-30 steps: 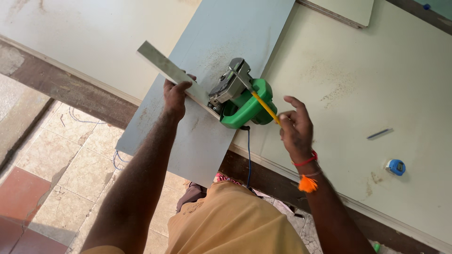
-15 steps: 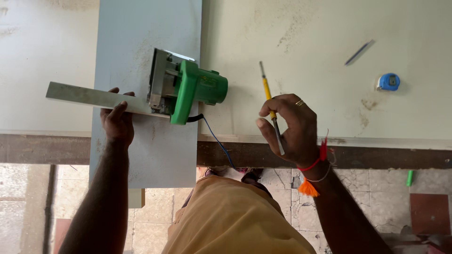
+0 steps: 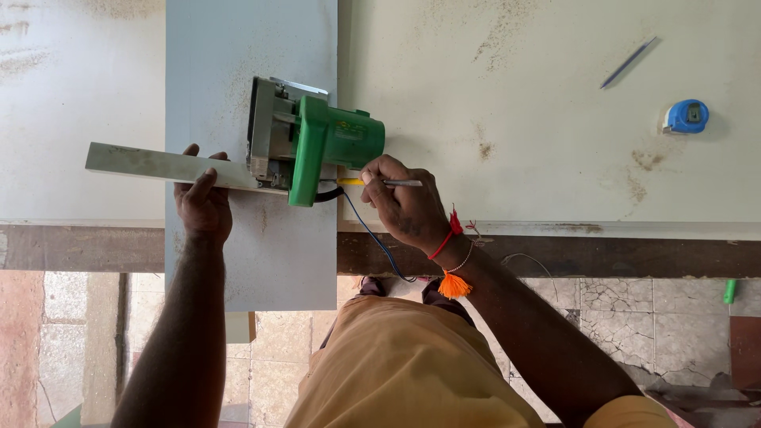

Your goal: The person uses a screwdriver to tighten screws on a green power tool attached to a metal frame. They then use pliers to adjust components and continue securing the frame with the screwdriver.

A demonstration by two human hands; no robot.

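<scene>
Since earlier, right hand (image 3: 404,208) shifted its pencil (image 3: 380,182) beside the green saw (image 3: 317,147) on the panel (image 3: 250,230); left hand (image 3: 203,202) pressed the ruler (image 3: 166,166), which might slip, skewing the mark.

At the upper right of the frame you have a blue tape measure (image 3: 686,116) lying on the pale counter (image 3: 539,95). Up and to its left, well apart from it, a thin grey pencil (image 3: 629,62) lies at a slant. Below the counter's edge you see cracked floor tiles (image 3: 634,309), and a small green object (image 3: 729,291) lies on them at the right edge.
</scene>
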